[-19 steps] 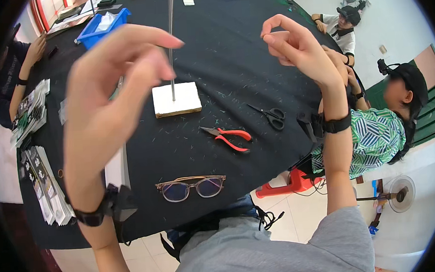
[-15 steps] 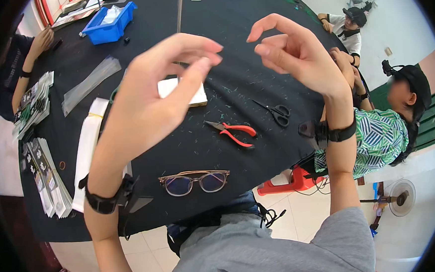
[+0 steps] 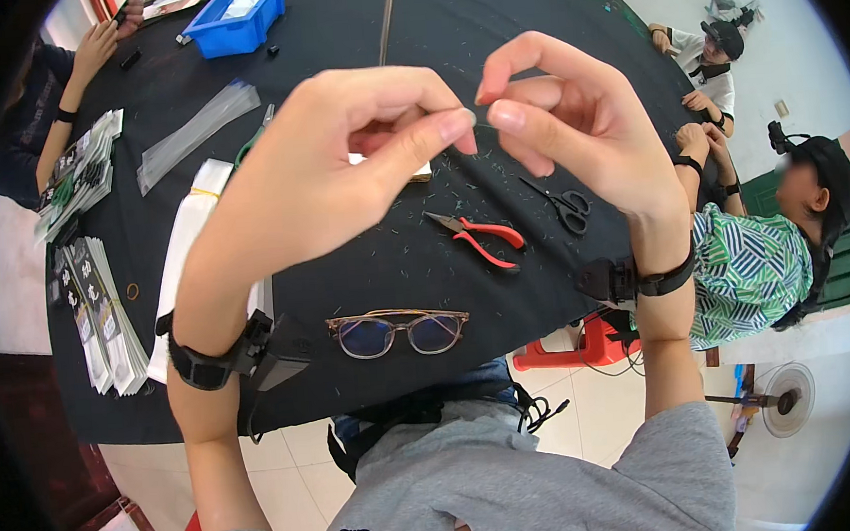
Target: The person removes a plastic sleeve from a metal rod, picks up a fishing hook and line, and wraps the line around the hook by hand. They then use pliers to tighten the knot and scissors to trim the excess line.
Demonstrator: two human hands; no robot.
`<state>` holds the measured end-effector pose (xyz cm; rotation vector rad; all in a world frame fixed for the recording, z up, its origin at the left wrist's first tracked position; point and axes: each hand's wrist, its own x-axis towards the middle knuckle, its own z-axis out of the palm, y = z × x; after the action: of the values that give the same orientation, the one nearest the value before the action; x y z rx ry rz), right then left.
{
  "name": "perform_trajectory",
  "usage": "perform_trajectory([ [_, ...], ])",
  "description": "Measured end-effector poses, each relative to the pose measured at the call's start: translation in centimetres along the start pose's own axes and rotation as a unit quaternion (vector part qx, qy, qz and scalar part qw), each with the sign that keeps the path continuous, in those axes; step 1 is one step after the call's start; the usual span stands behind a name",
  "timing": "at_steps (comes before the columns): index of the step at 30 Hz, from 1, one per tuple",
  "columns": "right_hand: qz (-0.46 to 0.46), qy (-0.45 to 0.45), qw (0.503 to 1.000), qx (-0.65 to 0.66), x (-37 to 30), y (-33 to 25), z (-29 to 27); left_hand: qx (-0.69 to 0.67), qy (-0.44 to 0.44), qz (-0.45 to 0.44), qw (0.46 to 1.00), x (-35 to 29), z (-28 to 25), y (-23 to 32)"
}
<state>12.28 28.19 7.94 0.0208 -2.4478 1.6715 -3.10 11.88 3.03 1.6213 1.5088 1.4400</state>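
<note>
Head view: the left hand (image 3: 336, 169) and right hand (image 3: 596, 124) nearly meet, both narrowly pinched; whether they hold anything fine, I cannot tell. The thin rod (image 3: 389, 19), upper centre of the frame, runs steeply down behind the nearer left hand.

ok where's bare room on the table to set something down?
Near: cloth between left hand, pliers and glasses. Far: past right hand, right of the rod. Both bare save stray flecks. Crowded: left side, with packets, clear sleeves and white bundle.
</note>
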Motion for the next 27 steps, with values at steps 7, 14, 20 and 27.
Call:
perform_trajectory([
  [7,-0.006,-0.004,0.997,-0.071,-0.7,1.3,-1.5,0.012,-0.050,0.005,0.999,-0.8,-3.6,0.6],
  [14,-0.030,-0.033,0.999,0.013,-0.4,0.8,0.3,-0.099,-0.171,-0.037,0.979,-0.5,-2.6,0.8],
  [20,-0.053,-0.050,0.994,0.082,0.5,1.8,1.6,-0.129,-0.158,-0.063,0.977,0.0,-1.9,1.4],
  [27,-0.071,-0.073,0.983,0.152,-0.3,4.7,1.7,-0.047,-0.017,0.001,0.999,0.1,-2.8,1.0],
])
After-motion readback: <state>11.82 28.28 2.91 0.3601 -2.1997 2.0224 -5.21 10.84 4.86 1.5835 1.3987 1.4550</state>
